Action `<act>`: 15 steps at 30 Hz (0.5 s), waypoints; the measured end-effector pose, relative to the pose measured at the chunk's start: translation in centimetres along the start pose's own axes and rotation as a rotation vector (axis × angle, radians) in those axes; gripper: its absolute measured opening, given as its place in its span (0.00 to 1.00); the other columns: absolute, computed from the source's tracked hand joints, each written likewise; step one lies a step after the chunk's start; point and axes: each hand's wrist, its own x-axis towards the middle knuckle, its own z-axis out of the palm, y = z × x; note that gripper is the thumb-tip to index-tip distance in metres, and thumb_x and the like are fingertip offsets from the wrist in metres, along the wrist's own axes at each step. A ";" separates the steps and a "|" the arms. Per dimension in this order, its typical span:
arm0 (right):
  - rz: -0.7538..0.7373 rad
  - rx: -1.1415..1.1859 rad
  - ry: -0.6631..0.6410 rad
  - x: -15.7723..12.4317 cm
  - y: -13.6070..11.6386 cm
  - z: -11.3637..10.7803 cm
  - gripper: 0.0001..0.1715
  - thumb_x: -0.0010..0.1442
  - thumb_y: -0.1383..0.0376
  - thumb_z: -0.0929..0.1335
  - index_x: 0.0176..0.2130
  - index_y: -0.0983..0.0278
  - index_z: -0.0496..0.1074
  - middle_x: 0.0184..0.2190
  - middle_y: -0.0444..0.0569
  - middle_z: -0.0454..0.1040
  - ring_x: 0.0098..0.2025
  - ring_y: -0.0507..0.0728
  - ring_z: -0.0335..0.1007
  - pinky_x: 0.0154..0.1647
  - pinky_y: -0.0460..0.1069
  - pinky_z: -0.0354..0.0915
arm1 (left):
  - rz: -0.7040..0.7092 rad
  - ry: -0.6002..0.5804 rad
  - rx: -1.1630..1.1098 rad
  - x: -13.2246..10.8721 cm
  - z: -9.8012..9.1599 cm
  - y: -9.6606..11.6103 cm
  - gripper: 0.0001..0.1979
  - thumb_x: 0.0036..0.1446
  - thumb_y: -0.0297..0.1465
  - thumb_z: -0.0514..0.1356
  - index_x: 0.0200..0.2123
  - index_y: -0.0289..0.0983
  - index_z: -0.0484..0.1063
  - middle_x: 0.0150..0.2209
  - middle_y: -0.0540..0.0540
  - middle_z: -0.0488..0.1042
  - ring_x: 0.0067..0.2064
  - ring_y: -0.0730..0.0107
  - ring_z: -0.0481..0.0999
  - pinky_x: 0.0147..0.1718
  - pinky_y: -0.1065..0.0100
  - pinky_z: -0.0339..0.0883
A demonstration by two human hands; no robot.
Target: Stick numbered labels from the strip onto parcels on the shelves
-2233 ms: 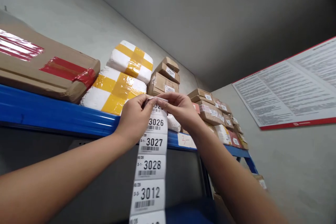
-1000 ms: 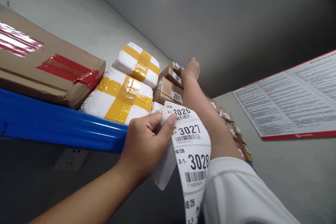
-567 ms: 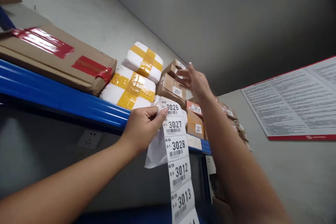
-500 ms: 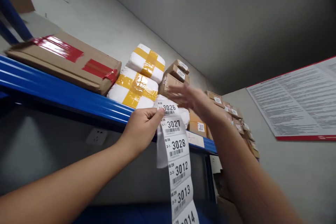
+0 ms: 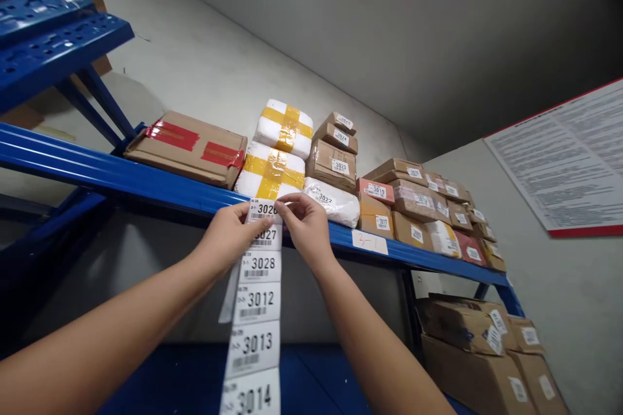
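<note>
White paper strip of black-numbered labels hangs readable, probably because the left hand pinches its side between fingers; the right hand pinches label 3026 likewise.

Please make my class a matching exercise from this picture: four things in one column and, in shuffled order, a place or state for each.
Things
1. label strip
2. long cardboard box
3. upper white parcel
4. 3-1 card

Places and states
A. on the front of the blue beam
B. stacked on the lower white parcel
C. in the left hand, hanging down
D. sealed with red tape

Pairs: 1-C, 2-D, 3-B, 4-A
</note>
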 end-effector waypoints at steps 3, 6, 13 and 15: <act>0.007 0.006 -0.004 0.0 -0.4 1.9 0.08 0.49 0.58 0.71 0.27 0.60 0.72 0.22 0.42 0.71 0.23 0.52 0.63 0.24 0.48 0.62 | -0.052 0.123 0.058 -0.1 -1.4 0.1 0.18 0.42 0.45 0.64 0.26 0.35 0.74 0.20 0.49 0.72 0.21 0.72 0.66 0.21 0.70 0.56; -0.018 -0.016 0.069 0.2 -0.6 3.4 0.08 0.50 0.59 0.70 0.27 0.61 0.72 0.27 0.44 0.74 0.29 0.54 0.68 0.30 0.49 0.66 | -0.003 0.166 0.147 0.0 -2.3 0.1 0.18 0.45 0.47 0.62 0.25 0.35 0.73 0.19 0.50 0.70 0.20 0.74 0.62 0.19 0.71 0.52; -0.146 -0.196 0.246 2.5 -0.2 4.8 0.06 0.54 0.62 0.68 0.27 0.62 0.71 0.26 0.45 0.75 0.29 0.56 0.71 0.35 0.50 0.67 | 0.034 0.176 0.279 -0.1 -3.0 0.1 0.18 0.48 0.47 0.61 0.23 0.36 0.73 0.19 0.50 0.71 0.22 0.71 0.65 0.22 0.69 0.53; -0.166 -0.345 0.291 4.0 0.1 4.4 0.05 0.55 0.64 0.68 0.28 0.62 0.71 0.28 0.46 0.76 0.30 0.56 0.71 0.35 0.51 0.67 | 0.044 0.099 0.346 -0.7 -3.0 -0.4 0.17 0.48 0.46 0.61 0.26 0.37 0.74 0.24 0.48 0.75 0.26 0.67 0.70 0.25 0.69 0.56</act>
